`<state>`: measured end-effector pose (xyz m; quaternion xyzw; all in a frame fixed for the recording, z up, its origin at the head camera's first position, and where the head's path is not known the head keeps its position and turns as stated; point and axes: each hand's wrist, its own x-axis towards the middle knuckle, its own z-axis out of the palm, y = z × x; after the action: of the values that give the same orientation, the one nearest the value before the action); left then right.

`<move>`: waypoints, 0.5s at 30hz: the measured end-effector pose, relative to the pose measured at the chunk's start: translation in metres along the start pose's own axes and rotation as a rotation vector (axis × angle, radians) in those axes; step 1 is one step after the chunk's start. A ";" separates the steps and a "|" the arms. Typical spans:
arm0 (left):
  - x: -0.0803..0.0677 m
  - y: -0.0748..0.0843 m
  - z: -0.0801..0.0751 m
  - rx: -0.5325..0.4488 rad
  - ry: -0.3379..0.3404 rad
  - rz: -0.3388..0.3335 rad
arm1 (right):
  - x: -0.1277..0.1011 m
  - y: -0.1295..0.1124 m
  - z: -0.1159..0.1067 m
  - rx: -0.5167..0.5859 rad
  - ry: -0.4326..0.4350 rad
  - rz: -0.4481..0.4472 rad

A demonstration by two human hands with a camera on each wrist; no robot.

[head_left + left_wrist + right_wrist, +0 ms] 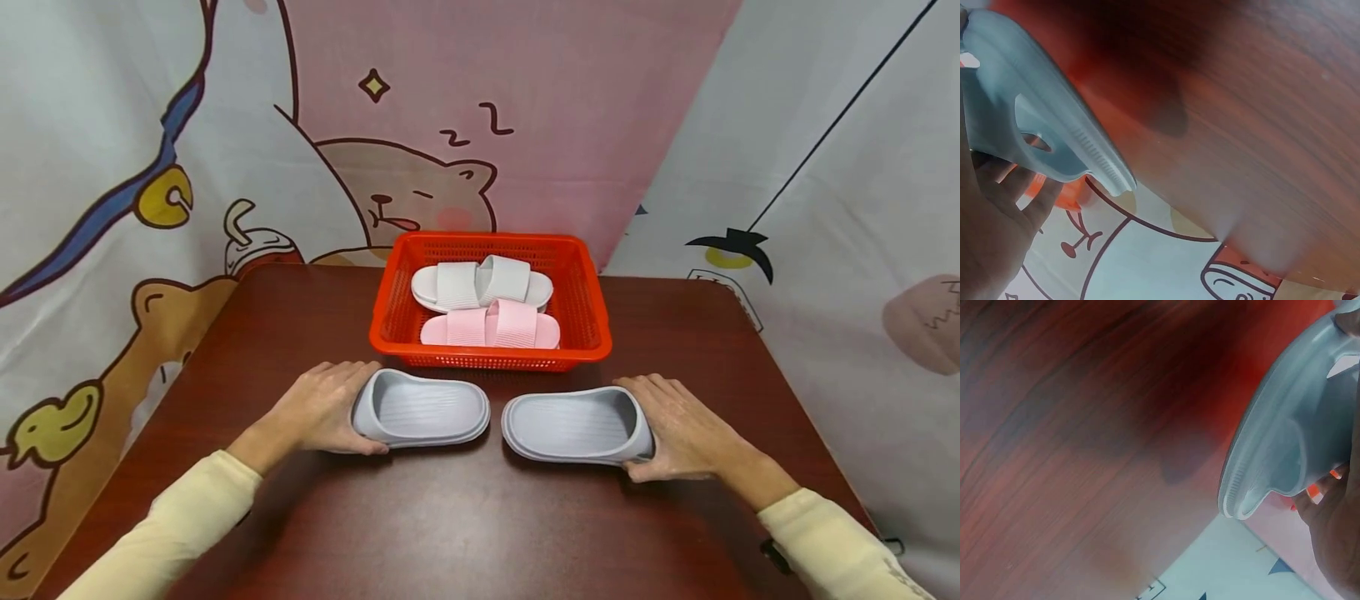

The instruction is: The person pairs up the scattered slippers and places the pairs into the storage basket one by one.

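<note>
Two grey slippers face each other by their heel ends in front of a red-orange basket. My left hand grips the left slipper round its toe end, thumb on the near side and fingers on the far side. The right slipper is gripped the same way by my right hand. In the left wrist view, that slipper appears tilted above the brown tabletop, with fingers round its upper. The right wrist view shows the other slipper likewise above the table; part of that hand is cut off.
The plastic basket stands at the table's back edge. A white pair of slippers and a pink pair lie inside it. Behind the brown table hangs a cartoon-printed cloth, which also covers both sides.
</note>
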<state>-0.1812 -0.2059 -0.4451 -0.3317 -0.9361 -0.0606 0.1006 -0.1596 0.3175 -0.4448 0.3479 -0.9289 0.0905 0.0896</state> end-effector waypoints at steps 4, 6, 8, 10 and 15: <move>0.003 0.003 0.002 0.004 0.027 0.032 | 0.004 -0.006 0.001 0.006 0.002 -0.005; 0.004 0.005 0.003 0.002 0.044 0.049 | 0.007 -0.007 0.001 0.003 0.009 -0.012; 0.005 0.007 0.004 -0.002 0.053 0.061 | 0.009 -0.009 0.002 0.007 0.023 -0.017; 0.006 0.008 0.004 -0.006 0.054 0.072 | 0.011 -0.010 0.003 0.019 0.028 -0.013; 0.010 0.013 0.006 0.003 0.047 0.099 | 0.015 -0.015 0.005 0.041 0.006 0.002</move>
<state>-0.1818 -0.1886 -0.4482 -0.3761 -0.9159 -0.0622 0.1260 -0.1614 0.2959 -0.4449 0.3486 -0.9268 0.1107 0.0853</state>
